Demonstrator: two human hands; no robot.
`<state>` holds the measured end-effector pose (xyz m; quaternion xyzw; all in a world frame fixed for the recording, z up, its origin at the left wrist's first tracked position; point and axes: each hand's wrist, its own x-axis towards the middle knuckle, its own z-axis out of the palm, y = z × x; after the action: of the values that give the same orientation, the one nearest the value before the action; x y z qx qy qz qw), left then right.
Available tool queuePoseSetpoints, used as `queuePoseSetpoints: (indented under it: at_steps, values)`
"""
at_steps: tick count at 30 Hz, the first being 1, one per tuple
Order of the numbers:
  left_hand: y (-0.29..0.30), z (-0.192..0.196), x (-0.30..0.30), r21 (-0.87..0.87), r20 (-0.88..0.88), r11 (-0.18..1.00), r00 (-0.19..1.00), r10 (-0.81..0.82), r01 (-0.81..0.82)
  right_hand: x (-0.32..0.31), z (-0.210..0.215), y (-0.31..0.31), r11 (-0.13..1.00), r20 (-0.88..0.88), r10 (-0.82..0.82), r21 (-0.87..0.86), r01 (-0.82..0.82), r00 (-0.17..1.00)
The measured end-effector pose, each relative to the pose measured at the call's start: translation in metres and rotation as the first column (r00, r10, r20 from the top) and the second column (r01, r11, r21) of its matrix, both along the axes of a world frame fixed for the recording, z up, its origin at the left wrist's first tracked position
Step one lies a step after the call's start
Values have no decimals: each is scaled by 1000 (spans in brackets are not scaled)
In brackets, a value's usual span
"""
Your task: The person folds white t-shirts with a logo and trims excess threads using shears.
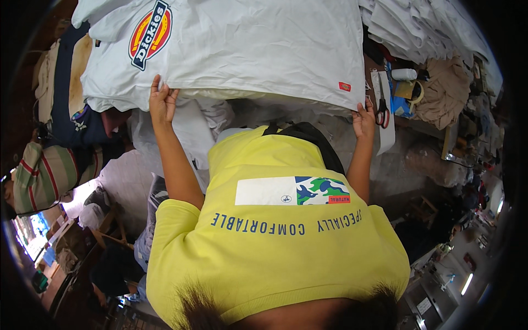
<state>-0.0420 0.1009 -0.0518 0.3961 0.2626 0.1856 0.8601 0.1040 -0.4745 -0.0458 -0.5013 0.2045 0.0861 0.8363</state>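
Fingers [157, 82] of the left hand [162, 104] and right hand [363, 120] pinch the near hem of a white shirt [247, 55], the right at the corner and the left well along the edge. The cloth spreads out ahead of both hands, its hem running nearly straight between them over a slack lower layer; what bears it is hidden underneath. Just beyond the left fingers sits a round red-and-yellow emblem [151, 36] crossed by a dark blue band, while a small red tag [345, 87] lies near the right ones.

Just right of the right fingers, black scissors [383, 113] with red-trimmed handles rest on a long white strip [386, 135]. Farther to that side are a roll of tape [418, 92], a white cylinder [404, 74] and crumpled brown cloth [445, 93], with heaped white fabric [423, 27] beyond. Left of the left fingers hangs dark blue cloth [66, 104]; farther out, another person in a striped top [52, 170] is partly visible. Nearer than both sets of fingers is the worker's own yellow shirt [280, 247], bearing a camouflage-patterned panel [322, 190].
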Motion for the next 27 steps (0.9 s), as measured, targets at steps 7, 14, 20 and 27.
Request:
queuePoseSetpoints:
  at_steps: [7, 14, 20, 27]
  values:
    - [1, -4, -2, -4, 134, 997, 988, -72, 73, -7, -12, -18, 978, 123, 81, 183, -102, 989]
    - [11, -12, -6, -36, 156, 996, 985, -78, 85, -9, -5, -4, 974, 114, 45, 217, -69, 992]
    - [16, -1, -4, 27, 47, 990, 989, -140, 138, -14, 2, -5, 948, 110, 5, 314, -40, 994]
    - [9, 73, 50, 424, -502, 809, 849, -164, 407, 21, 25, -24, 889, 178, 235, 358, -286, 955]
